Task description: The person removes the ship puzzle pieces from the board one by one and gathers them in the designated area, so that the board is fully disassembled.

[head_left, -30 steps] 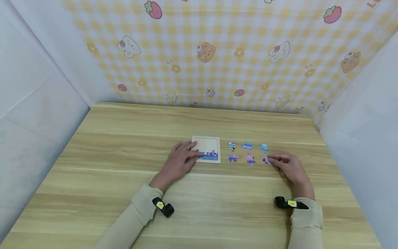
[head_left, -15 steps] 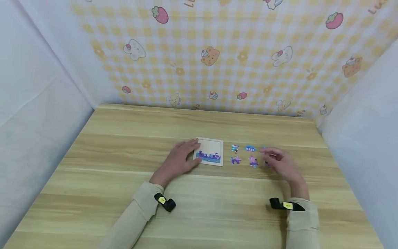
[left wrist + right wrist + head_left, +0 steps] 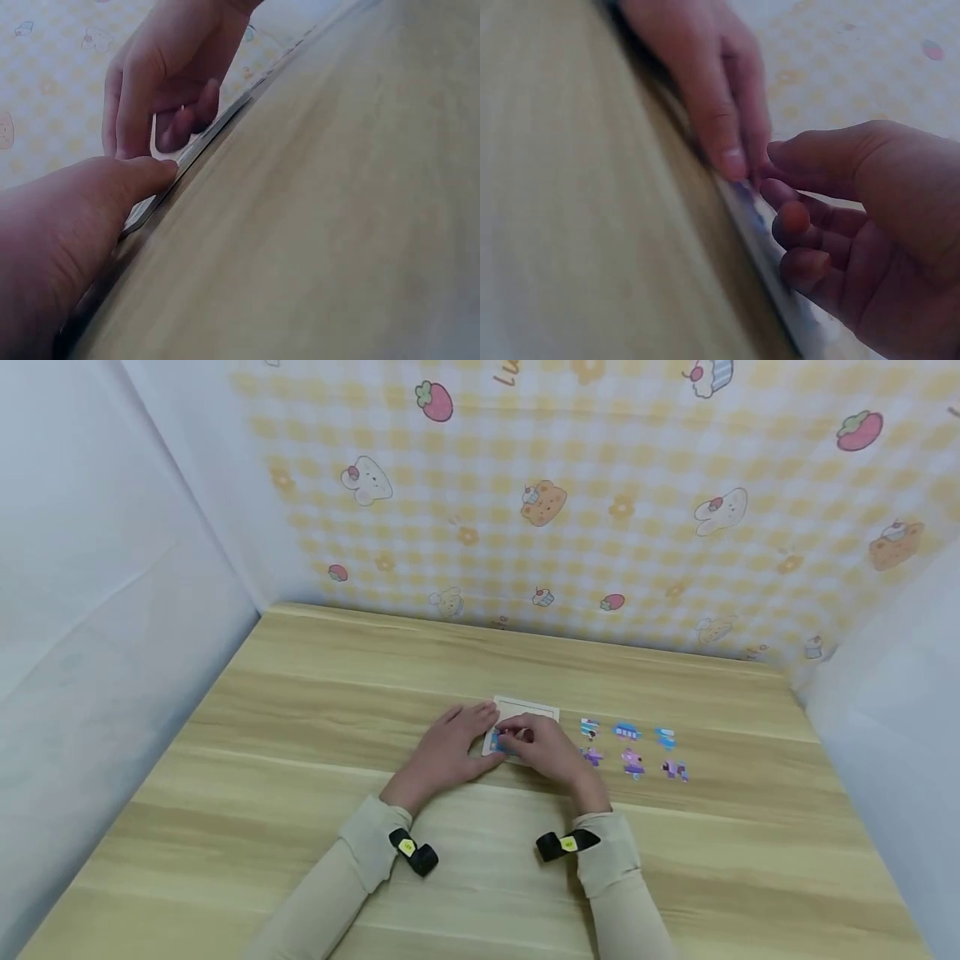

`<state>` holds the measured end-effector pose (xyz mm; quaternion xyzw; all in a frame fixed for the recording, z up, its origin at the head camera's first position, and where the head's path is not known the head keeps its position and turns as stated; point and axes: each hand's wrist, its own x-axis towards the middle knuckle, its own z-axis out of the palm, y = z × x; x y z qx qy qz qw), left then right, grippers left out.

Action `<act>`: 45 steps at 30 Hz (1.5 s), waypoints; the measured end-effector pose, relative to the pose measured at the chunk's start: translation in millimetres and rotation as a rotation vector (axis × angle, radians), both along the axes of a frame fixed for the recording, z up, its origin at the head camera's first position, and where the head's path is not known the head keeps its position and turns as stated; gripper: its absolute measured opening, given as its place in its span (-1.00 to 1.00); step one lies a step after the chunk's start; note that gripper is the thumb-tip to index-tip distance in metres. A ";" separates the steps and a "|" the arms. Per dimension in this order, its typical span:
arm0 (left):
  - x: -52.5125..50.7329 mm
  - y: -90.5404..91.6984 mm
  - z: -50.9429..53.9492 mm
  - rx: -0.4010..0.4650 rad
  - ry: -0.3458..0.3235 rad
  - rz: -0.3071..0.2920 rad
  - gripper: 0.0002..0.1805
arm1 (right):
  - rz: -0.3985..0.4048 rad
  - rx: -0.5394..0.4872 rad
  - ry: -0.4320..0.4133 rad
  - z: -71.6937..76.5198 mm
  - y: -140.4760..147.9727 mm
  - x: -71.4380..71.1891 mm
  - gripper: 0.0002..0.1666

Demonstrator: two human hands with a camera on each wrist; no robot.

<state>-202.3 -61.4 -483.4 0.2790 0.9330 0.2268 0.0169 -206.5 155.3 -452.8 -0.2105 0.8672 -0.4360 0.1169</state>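
Note:
A square puzzle board (image 3: 522, 702) with a pale rim lies flat on the table, its lower part mostly covered by my hands. My left hand (image 3: 448, 747) holds the board at its left side, fingers at the far corner and thumb at the near edge. In the left wrist view that thumb (image 3: 154, 177) rests along the board's edge. Over the board, my right hand (image 3: 551, 750) pinches a small puzzle piece between thumb and fingertips; the fingers hide most of it. In the right wrist view the right thumb (image 3: 817, 154) almost meets the left one.
Right of the board lie several loose puzzle pieces in two rows, among them a blue one (image 3: 627, 732) and a pink-purple one (image 3: 633, 763). Behind the wooden table (image 3: 735, 877) hangs a yellow checked cloth (image 3: 495, 560). White sheets (image 3: 97, 635) flank both sides.
My right hand has moved left from the loose pieces to over the board. My left index finger has drawn back from the board's lower picture to its edge. The head view has shifted slightly.

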 end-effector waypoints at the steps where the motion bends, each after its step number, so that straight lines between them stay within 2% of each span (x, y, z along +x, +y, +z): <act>1: 1.4 0.2 -0.5 -0.008 0.004 0.006 -0.10 | 0.002 0.001 0.009 -3.0 -2.4 0.3 -0.68; 9: 9.3 -1.3 -0.9 0.001 0.007 0.064 -0.10 | -0.018 0.017 0.048 -10.7 -5.5 0.9 -0.66; 14: 9.5 -3.1 -1.0 -0.002 0.001 0.090 -0.08 | -0.025 0.038 0.020 -9.1 -6.0 0.8 -0.60; 22: 8.4 -2.9 2.7 0.006 -0.024 0.080 -0.08 | -0.047 0.041 -0.022 -9.8 -6.6 -0.7 -0.68; 30: 8.6 -2.3 1.7 0.014 -0.032 0.080 -0.10 | -0.061 0.013 -0.060 -9.8 -7.4 0.4 -0.70; 40: 8.9 -3.7 4.2 0.028 -0.039 0.083 -0.10 | -0.051 -0.139 -0.044 -9.0 -7.4 -1.1 -0.76; 45: 9.0 -3.0 3.9 0.017 -0.046 0.085 -0.11 | -0.129 -0.242 -0.040 -4.6 2.0 1.2 -0.76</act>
